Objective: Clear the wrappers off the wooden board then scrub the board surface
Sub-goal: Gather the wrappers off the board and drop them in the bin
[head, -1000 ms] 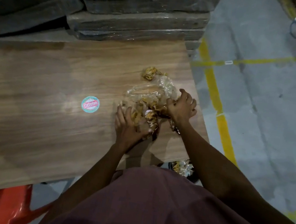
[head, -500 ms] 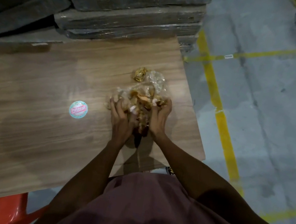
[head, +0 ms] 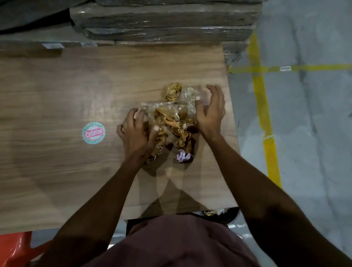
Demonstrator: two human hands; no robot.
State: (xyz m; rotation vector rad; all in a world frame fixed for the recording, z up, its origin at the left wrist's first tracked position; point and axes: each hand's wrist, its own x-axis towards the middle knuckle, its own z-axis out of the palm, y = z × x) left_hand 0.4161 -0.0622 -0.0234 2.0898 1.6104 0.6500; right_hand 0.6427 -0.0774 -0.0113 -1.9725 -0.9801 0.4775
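Wooden board (head: 44, 136) lies flat, filling the left and middle of the view, wrapped stacks (head: 165, 17) behind its far edge, grey floor with yellow lines (head: 262, 114) to the right. Pile of wrappers (head: 172, 121), clear plastic mixed with gold crumpled foil, sits on the board's right part, between both hands. Left hand (head: 135, 136) grip: fingers curled into the left side of the pile, clutching wrappers. Right hand (head: 210, 113) grip: fingers spread and loosely bent, resting over the pile's right side on clear plastic, not clenched. Gold foil ball (head: 173, 90) just beyond the left grip and beside the right fingertips, touching the pile's far edge. Small purple wrapper (head: 183, 156) lies on the board near the right of the left wrist, at the pile's near edge. Round sticker (head: 93, 133) stuck on the board left of the left grip, apart from the pile. Dark bin (head: 224, 213) shows under the board's near right corner, gold wrappers inside, mostly hidden. Orange plastic thing (head: 11, 248) at bottom left, blurred.
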